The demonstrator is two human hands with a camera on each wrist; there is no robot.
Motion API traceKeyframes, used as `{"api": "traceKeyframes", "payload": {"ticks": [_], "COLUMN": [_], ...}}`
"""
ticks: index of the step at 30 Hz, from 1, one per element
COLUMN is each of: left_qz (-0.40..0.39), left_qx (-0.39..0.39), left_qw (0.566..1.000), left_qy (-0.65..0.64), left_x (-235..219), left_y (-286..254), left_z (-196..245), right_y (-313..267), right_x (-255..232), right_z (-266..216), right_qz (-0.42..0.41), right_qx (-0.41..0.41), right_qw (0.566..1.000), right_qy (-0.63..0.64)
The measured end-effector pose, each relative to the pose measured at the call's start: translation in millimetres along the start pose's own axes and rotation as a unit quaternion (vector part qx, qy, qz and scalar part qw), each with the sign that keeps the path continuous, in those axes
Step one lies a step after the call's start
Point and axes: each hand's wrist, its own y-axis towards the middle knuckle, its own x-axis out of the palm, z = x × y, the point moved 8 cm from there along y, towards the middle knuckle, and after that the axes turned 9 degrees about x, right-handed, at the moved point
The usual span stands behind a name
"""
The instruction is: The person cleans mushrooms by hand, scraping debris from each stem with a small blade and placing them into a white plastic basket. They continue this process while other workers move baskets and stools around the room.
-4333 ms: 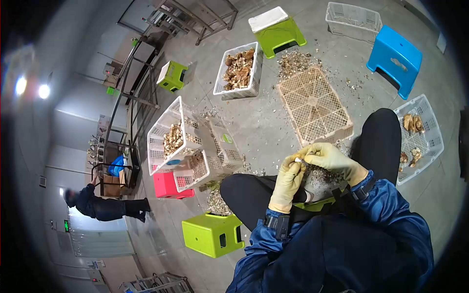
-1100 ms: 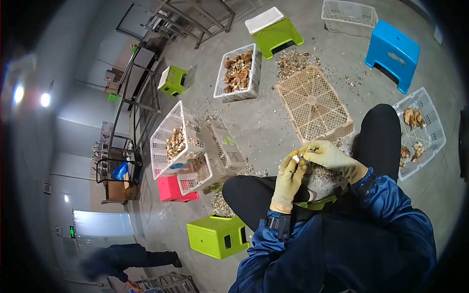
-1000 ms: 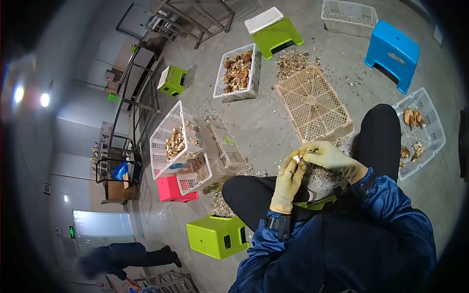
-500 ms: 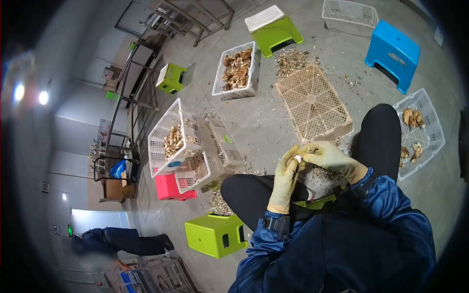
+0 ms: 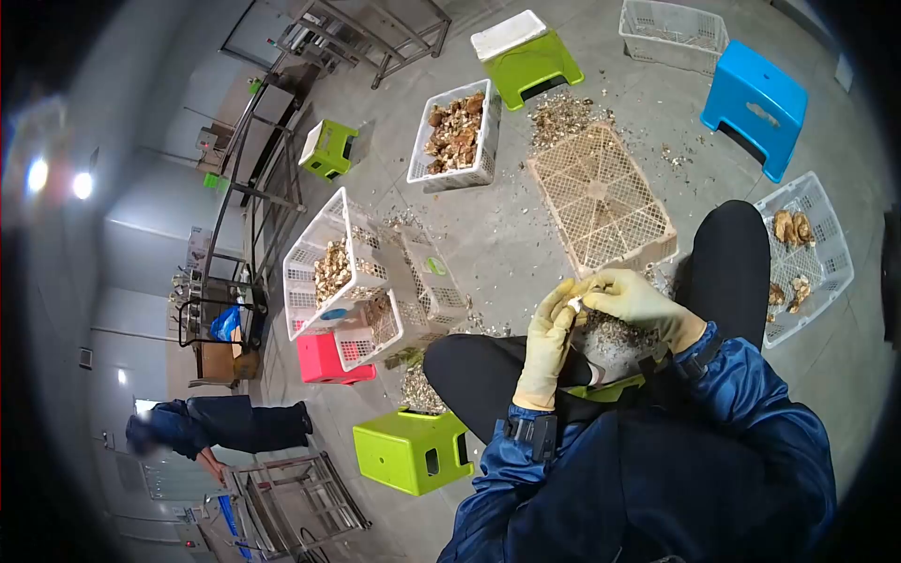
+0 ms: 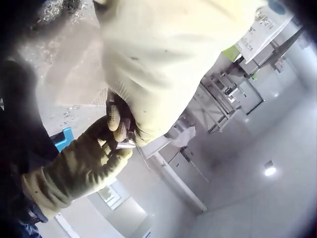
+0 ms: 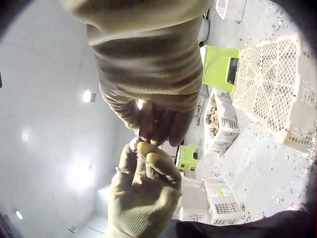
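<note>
Both hands wear pale yellow gloves and meet above the lap. The left hand [image 5: 544, 352] pinches a small whitish piece [image 5: 575, 305], perhaps of mushroom, at its fingertips. Bent over the same piece from the other side is the right hand [image 5: 646, 305], its fingers curled at it. In the left wrist view the left hand [image 6: 158, 54] is large and near, with the right hand [image 6: 79, 168] below it. The right wrist view has the right hand [image 7: 148, 64] above and the left hand [image 7: 143, 198] below, fingertips touching; whether a tool is among them I cannot tell.
An upturned beige crate [image 5: 601, 197] lies ahead amid scraps. Crates with mushroom pieces stand left [image 5: 352, 305], ahead [image 5: 493, 127] and right [image 5: 835, 253]. Around are green [image 5: 404, 450], pink [image 5: 328, 361] and blue stools [image 5: 765, 103]. A person [image 5: 216, 422] stands by a metal cart [image 5: 300, 497].
Across the room the person has moved along with the metal cart, which shows more fully now. Both gloved hands stay together around the small piece, with slight shifts of the left fingers.
</note>
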Motion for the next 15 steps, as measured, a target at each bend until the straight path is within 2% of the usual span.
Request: {"api": "traceKeyframes", "payload": {"ticks": [3, 4, 6, 8, 12, 15], "left_qz": [0.0, 0.002, 0.017, 0.024, 0.039, 0.035], "left_qx": [0.004, -0.002, -0.021, -0.02, -0.023, -0.032], "left_qw": [1.0, 1.0, 1.0, 0.999, 0.999, 0.997], "left_qy": [0.021, 0.016, -0.002, -0.025, -0.011, -0.054], "left_x": [2.1, 2.3, 3.6, 1.1, -2.2, -7.9], "left_y": [0.3, -0.5, -3.5, -3.0, -1.3, -2.3], "left_z": [1.3, 1.2, 1.5, -2.2, -4.5, -11.8], "right_y": [4.2, 7.6, 16.8, 13.6, -1.9, 14.0], "right_x": [0.7, -6.6, -16.1, -13.6, 2.2, -16.1], "right_z": [9.3, 16.3, 31.9, 23.9, -2.5, 29.1], "right_qz": [-0.002, 0.031, 0.047, 0.058, 0.015, 0.068], "right_qx": [0.0, 0.018, 0.033, 0.026, -0.009, 0.026], "right_qw": [1.0, 0.998, 0.998, 0.998, 0.997, 0.996], "right_qy": [0.0, -0.043, -0.037, -0.007, -0.074, -0.051]}}
